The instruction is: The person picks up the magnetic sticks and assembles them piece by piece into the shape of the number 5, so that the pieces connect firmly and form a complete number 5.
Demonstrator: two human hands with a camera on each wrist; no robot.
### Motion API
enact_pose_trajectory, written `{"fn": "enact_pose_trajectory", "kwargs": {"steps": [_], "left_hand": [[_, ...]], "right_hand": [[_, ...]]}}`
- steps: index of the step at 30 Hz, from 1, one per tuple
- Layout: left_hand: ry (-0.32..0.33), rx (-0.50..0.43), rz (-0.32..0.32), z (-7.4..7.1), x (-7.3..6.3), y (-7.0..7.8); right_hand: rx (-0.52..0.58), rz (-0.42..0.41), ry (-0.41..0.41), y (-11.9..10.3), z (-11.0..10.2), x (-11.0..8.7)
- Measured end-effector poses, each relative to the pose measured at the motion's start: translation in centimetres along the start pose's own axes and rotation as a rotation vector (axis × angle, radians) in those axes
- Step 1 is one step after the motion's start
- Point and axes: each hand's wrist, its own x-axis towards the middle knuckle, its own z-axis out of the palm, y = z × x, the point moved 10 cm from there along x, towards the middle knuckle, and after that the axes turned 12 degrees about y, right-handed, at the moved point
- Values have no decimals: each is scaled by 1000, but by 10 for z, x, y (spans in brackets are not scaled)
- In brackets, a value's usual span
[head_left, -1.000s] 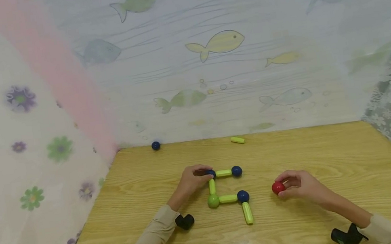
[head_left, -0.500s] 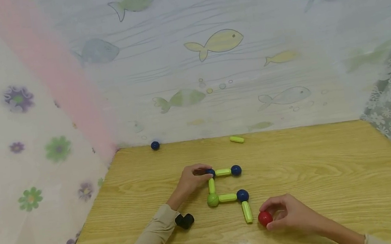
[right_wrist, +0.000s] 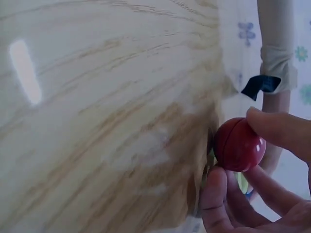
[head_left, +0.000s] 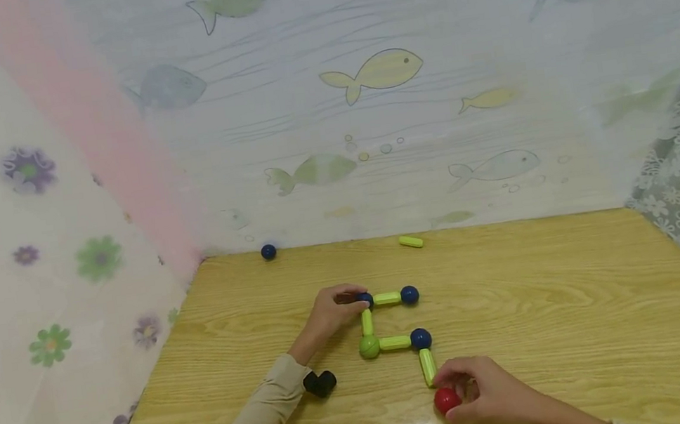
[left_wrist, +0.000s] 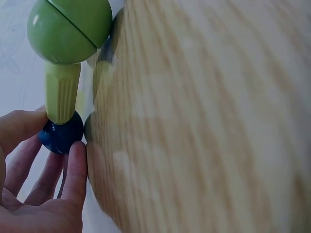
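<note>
Between thumb and fingers, my left hand [head_left: 329, 314] grips a dark blue ball [left_wrist: 62, 133] at the upper left corner of a chain of balls and yellow-green rods lying on the table. From it, one rod [head_left: 387, 298] runs right to another blue ball [head_left: 410, 295]. A second rod [left_wrist: 62, 92] joins it to a green ball [head_left: 369, 346]. A third rod [head_left: 395, 342] links the green ball to a blue ball [head_left: 421, 338], and a last rod [head_left: 428, 367] points toward me. My right hand [head_left: 488, 392] pinches a red ball [right_wrist: 239, 144] just below that rod's end; contact is unclear.
At the back edge of the wooden table [head_left: 546, 285] lie a loose blue ball [head_left: 268, 252] and a loose yellow-green rod [head_left: 410, 241]. A curtain with printed fish [head_left: 373, 70] hangs behind, and a flowered cloth [head_left: 44, 291] hangs at left.
My right hand has carried the red ball left and toward me, from the right of the chain to the near end of the last rod. My left hand stays on its blue ball.
</note>
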Motion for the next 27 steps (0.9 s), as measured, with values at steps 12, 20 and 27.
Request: {"fn": "enact_pose_trajectory", "kwargs": {"steps": [12, 20, 27], "left_hand": [[-24, 14, 12, -1, -13, 32], [-26, 10, 17, -3, -16, 41], [-20, 17, 8, -3, -14, 38]], "right_hand": [[-115, -106, 71, -16, 7, 5], [-161, -78, 96, -16, 9, 5], [-242, -83, 141, -19, 8, 4]]}}
